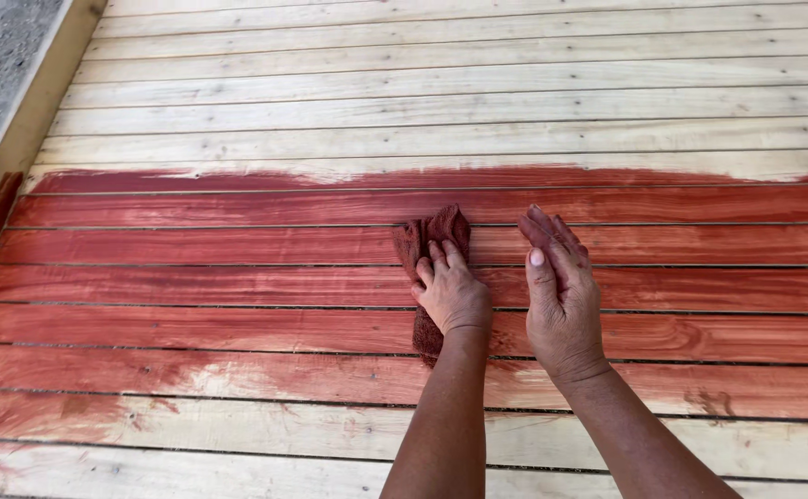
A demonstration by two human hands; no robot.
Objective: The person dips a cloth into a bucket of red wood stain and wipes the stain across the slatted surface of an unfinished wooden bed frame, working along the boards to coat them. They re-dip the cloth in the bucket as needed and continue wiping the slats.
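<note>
left hand: fingers curled, pressing rag flat on planks
right hand: spread, empty, just beside
rag: soft, limp, stain-wet; bunch mid-fold

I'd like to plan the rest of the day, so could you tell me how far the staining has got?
The middle boards are stained red. The left hand presses a red rag on them; the right hand is raised. The far boards and patchy near boards remain bare.
</note>
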